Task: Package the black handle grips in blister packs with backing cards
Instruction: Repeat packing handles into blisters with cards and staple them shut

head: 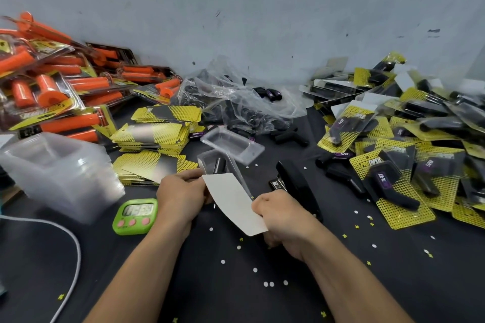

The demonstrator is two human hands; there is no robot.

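White rounded-corner backing card (235, 204), pinched by left hand (181, 194) and right hand (280, 217)

Small packing workshop, hand-assembly bench: a dark table (236, 283) against a scuffed bare wall (262, 8), heaps of packed orange grips (52, 81) at ten o'clock and packed black grips (409, 144) at three, stacked backing cards (154, 136) and clear blister shells (60, 173) at nine, a stapler (299, 183) and timer (135, 215) near centre.
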